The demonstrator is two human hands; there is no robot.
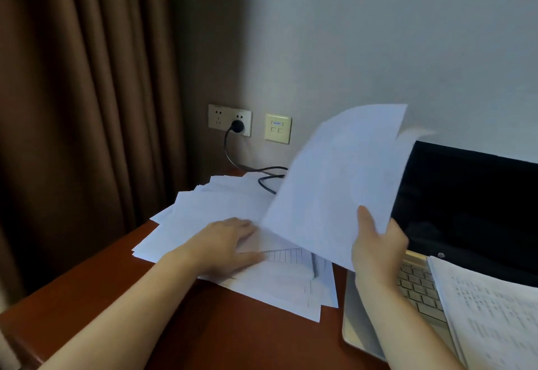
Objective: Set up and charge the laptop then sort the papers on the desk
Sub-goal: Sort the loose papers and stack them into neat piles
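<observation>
1. Firmly, the right hand (378, 250) pinched the lifted sheets (334, 183) by their lower edge, holding them raised above the desk (203, 334).
2. The left hand (227, 241) lay flat, fingers straight, pressing the loose pile (209, 206) just beside.
3. Charging looked set up: the laptop (465, 201) stood open, screen dark, and a plug (237, 126) sat in the wall socket (217, 116), though the cable's (230, 154) far end was hidden.
4. Sorting seemed barely begun; a printed sheet (489, 311) lay on the keyboard.
5. Bare desk in front gave room; the pile reached the left edge near the curtain (87, 93).
</observation>
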